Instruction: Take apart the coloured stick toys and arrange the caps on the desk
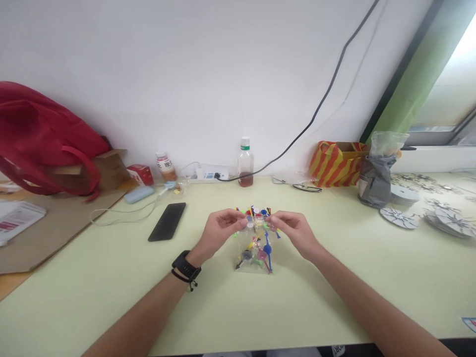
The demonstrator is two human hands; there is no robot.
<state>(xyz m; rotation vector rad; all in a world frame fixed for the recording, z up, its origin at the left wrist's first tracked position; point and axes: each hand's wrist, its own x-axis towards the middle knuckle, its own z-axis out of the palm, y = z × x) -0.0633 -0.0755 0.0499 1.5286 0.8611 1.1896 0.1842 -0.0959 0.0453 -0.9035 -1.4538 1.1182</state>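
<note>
Between my hands is a clear plastic bag (254, 268) holding several small coloured plastic arrows with round hubs. A blue arrow (267, 249), a black one (246, 256) and a pink hub (262, 255) show through it. My left hand (221, 229), with a black watch on its wrist, pinches the bag's upper left edge between thumb and fingers. Opposite it, my right hand (293, 231) pinches the upper right edge. More coloured pieces (256, 211) lie just behind the bag's top; whether they are inside it I cannot tell.
A black phone (167, 222) lies to the left, near a blue power bank (139, 194). At the wall stand a bottle (245, 163) and a power strip (210, 173). On the right are a striped bag (336, 163), a grey bag (376, 181) and round discs (398, 218).
</note>
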